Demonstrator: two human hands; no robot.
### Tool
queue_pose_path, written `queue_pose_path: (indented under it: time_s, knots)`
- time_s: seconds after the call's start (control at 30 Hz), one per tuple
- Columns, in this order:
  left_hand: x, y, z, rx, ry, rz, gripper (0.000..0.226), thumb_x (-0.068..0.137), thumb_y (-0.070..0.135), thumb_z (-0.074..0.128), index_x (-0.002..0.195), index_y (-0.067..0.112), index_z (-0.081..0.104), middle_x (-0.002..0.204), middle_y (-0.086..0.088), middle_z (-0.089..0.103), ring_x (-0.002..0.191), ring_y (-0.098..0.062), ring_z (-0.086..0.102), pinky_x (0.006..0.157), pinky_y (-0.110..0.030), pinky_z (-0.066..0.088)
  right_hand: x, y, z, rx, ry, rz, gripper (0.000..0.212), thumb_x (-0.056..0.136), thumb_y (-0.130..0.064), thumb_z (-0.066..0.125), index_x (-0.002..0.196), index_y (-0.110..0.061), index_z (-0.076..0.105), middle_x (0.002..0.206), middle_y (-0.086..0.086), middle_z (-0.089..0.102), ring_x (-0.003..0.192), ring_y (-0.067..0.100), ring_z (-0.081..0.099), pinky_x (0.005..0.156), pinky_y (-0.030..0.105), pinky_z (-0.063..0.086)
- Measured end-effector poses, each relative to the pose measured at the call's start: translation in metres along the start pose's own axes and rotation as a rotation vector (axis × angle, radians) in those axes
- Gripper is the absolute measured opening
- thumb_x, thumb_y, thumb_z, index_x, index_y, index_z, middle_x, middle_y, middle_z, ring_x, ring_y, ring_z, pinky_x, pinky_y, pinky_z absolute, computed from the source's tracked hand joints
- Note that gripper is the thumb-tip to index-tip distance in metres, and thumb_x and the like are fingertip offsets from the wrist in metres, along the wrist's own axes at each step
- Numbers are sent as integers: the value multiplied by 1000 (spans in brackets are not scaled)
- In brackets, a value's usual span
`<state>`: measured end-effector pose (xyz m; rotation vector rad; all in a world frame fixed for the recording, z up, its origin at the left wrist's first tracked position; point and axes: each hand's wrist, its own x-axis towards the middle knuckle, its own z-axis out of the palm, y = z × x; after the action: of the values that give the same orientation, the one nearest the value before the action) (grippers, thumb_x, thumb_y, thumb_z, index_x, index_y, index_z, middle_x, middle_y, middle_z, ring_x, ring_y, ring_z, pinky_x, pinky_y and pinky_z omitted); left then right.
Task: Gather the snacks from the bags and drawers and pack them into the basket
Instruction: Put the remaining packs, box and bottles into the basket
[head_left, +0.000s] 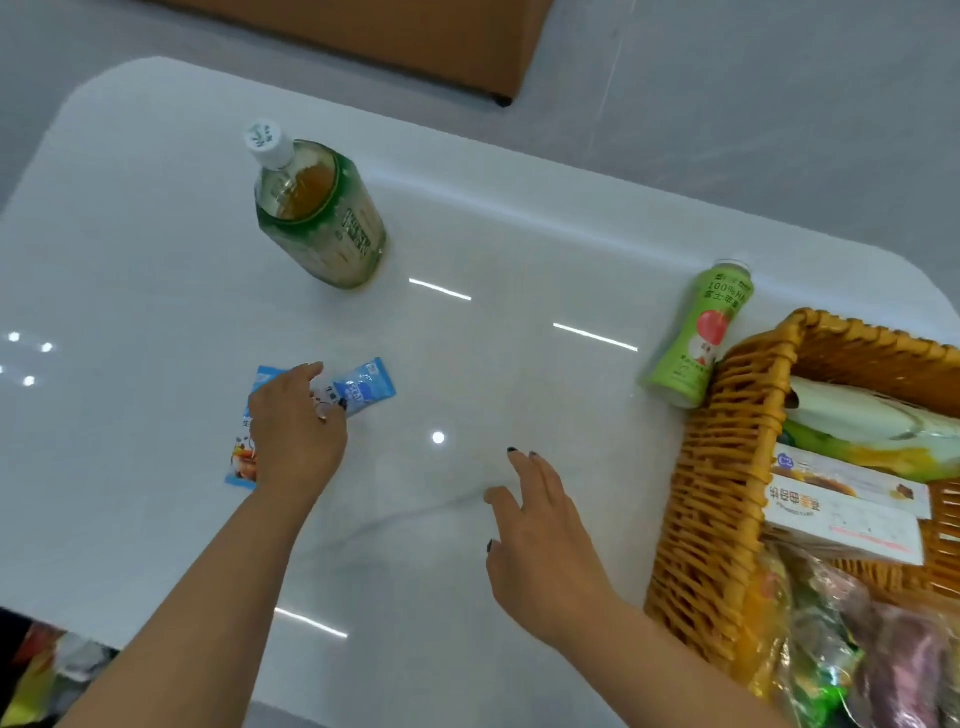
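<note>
Nearest me on the right, the wicker basket (717, 499) sits at the right edge of the white table (156, 260), already holding crinkly snack bags (852, 639) at its near end, a white and orange box (847, 509) across the middle and a pale green and yellow packet (862, 431) beyond that. My right hand (545, 545) hovers over bare table just left of the basket, fingers loosely spread and gripping nothing; I cannot tell whether the fingertips touch the surface. Further left and a little farther off, my left hand (296, 431) lies on the blue snack packets (363, 387), fingers bent down over them, with one packet poking out to the right of my fingers and another showing on the left beside my wrist. Whether I actually pinch them I cannot tell. Beyond the basket's far left corner, a small green apple juice bottle (698, 338) stands touching the weave. Farthest, toward the left, a large tea bottle (322, 218) with a white cap stands alone, well apart from everything.
</note>
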<state>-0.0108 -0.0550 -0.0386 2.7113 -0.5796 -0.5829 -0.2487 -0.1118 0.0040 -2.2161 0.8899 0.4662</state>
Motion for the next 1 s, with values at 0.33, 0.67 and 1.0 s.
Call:
queue_pose_path:
  time_s: [0.33, 0.67, 1.0]
  knots:
    - [13, -29, 1, 155, -55, -14, 32, 89, 25, 65, 121, 25, 65, 129, -5, 51, 124, -31, 36, 102, -42, 26, 62, -46, 5, 60, -37, 32, 44, 97, -24, 47, 140, -21, 36, 159, 0, -1, 147, 16, 1, 111, 25, 29]
    - [-6, -11, -29, -706, -333, -378, 14, 89, 15, 68, 93, 26, 62, 85, 8, 70, 67, -2, 67, 57, -16, 48, 110, -75, -4, 876, 141, 377, 6, 92, -24, 61, 97, -23, 64, 101, -10, 65, 95, 8, 62, 81, 18, 50]
    - [-18, -4, -39, -926, -481, -287, 28, 91, 4, 62, 92, 32, 66, 82, 12, 76, 73, -1, 71, 57, -10, 50, 116, -80, -14, 1400, 78, 466, 26, 88, -6, 63, 113, -14, 60, 96, 9, 74, 86, 22, 72, 72, 32, 57]
